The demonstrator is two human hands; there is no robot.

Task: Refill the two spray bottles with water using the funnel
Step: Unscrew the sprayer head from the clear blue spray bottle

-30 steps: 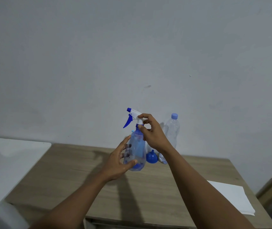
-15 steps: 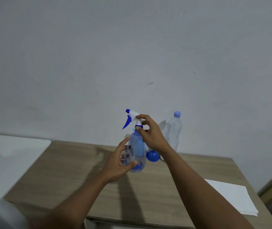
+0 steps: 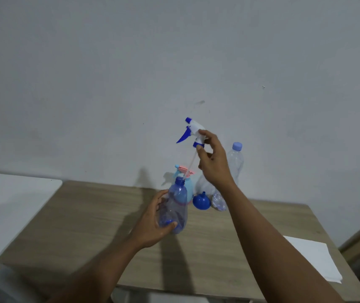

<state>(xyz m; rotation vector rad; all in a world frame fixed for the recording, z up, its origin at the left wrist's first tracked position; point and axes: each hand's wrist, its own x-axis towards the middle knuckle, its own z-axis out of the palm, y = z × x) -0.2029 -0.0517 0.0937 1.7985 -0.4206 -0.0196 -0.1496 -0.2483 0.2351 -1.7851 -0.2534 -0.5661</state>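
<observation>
Above the wooden desk (image 3: 87,226), my right hand (image 3: 213,165) pinches the white-and-blue trigger sprayer head (image 3: 193,131), its tube nearly clear of the translucent blue spray bottle (image 3: 175,209) gripped in my left hand (image 3: 152,224); blue plastic funnel (image 3: 201,201) unused, nothing filled.

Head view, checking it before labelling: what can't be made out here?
- Second spray bottle: mostly hidden behind the blue bottle.
- Water bottle: lower part behind the right hand; fill level unclear.
- Dip tube: end inside the neck, too thin to see.

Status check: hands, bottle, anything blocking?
Left hand grips blue spray bottle. Right hand lifts spray head, tube in neck. Funnel on table, unobstructed.
</observation>
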